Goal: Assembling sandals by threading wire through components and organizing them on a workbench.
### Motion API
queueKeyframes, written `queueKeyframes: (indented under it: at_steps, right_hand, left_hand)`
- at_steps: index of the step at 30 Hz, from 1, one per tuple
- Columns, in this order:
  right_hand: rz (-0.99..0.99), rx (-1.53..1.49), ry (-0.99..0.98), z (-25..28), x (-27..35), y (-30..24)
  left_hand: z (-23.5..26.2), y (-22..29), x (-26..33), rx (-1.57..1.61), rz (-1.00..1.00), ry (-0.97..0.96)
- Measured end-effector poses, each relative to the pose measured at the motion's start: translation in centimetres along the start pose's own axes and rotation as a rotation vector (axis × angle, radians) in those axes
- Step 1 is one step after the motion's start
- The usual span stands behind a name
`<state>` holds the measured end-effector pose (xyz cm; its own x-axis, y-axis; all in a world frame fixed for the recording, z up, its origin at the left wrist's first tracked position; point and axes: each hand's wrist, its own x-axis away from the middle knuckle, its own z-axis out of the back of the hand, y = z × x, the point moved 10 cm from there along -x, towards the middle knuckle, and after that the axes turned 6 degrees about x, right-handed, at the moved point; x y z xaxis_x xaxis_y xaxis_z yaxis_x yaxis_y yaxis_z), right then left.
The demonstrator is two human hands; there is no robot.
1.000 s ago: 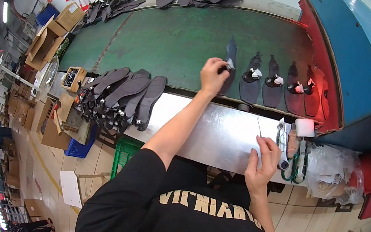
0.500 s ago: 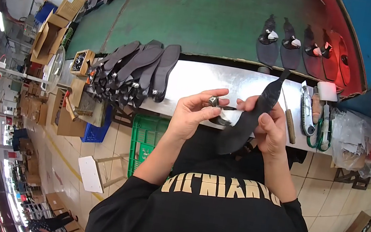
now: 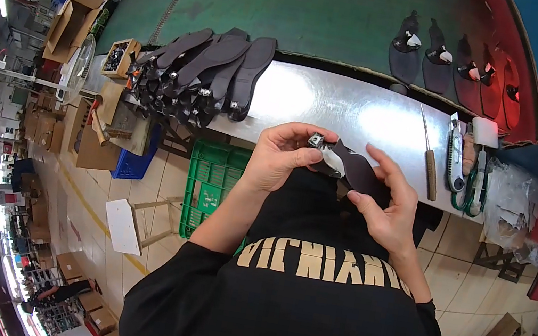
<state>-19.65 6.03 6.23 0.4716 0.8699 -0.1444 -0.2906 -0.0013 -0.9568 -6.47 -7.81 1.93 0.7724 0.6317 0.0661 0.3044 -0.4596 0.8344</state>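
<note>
Both my hands hold one black shoe sole close to my body, below the metal bench edge. My left hand pinches the end that carries a small metal buckle. My right hand grips the other end of the sole, fingers spread over it. A stack of black soles with buckles lies fanned out on the bench to my left. Several more soles with white tags lie on the green conveyor belt at the upper right.
A knife, a cutter and green-handled scissors lie on the bench at the right, beside a crumpled plastic bag. A green crate sits under the bench. Cardboard boxes and a small parts box stand at the left.
My left hand took a sole from the conveyor belt and brought it toward my body. Both hands now hold it lower and closer, with the sole turned flatter.
</note>
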Motion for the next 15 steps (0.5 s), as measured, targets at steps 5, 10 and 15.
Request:
queueKeyframes:
  at_steps: [5,10,15]
  right_hand:
    - [0.209,0.063,-0.013,-0.3,0.3,-1.3]
    - [0.231,0.062,-0.007,-0.2,0.4,-1.2]
    - [0.22,0.038,-0.013,-0.2,0.4,-0.9]
  left_hand:
    - [-0.3,0.0,0.2,0.02,-0.024,-0.028]
    - [-0.6,-0.2,0.2,0.009,-0.026,-0.05]
    - [-0.2,-0.7,0.3,-0.049,0.028,-0.005]
